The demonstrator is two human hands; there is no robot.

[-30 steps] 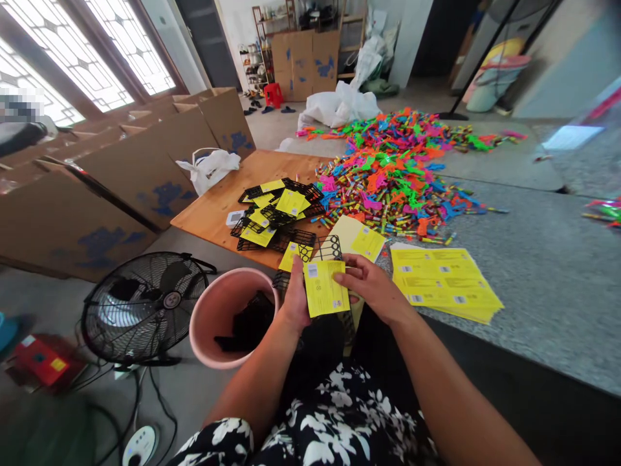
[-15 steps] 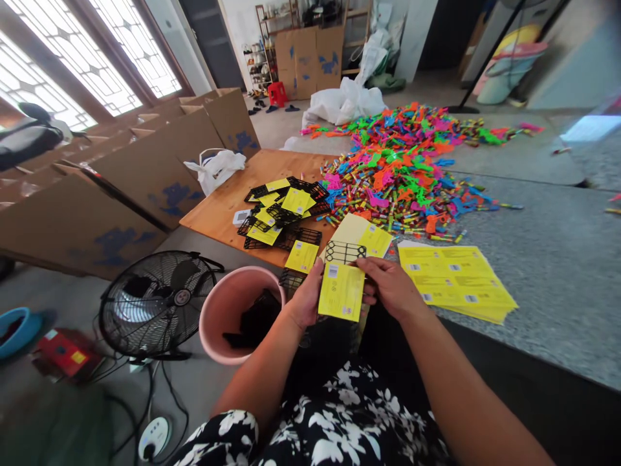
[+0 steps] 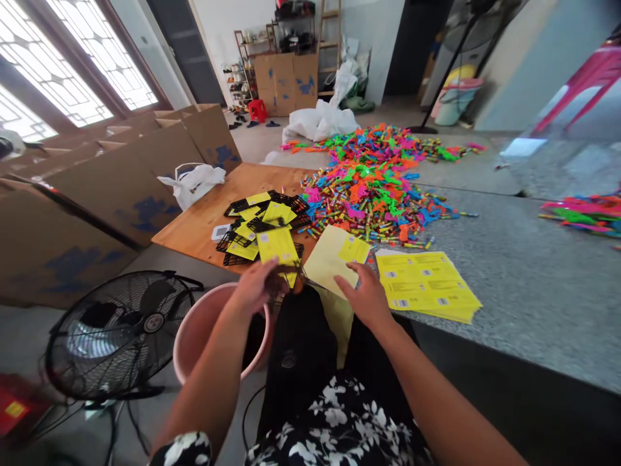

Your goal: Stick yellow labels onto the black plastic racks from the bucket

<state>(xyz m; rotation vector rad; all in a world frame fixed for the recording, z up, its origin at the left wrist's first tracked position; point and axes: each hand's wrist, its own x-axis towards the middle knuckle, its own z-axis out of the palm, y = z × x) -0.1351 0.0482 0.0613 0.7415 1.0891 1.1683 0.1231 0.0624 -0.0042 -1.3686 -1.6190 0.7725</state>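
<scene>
Jutting beyond the left grip (image 3: 256, 286) is a yellow card (image 3: 277, 246).

Daylight glares through white-latticed, dark-brown-framed windows (image 3: 105, 52) at the left of a room with pale, bluish walls (image 3: 361, 22). A dark grey door (image 3: 187, 55) stands beyond them. Along the back, a brown wooden ladder (image 3: 330, 44) rises near a narrow brown shelf rack (image 3: 255, 42); 1 small red plastic stool (image 3: 257, 110) sits on the grey floor (image 3: 257, 144). At the upper right, 1 bright pink stool (image 3: 589, 61) appears past a speckled grey slab (image 3: 533, 278).
</scene>
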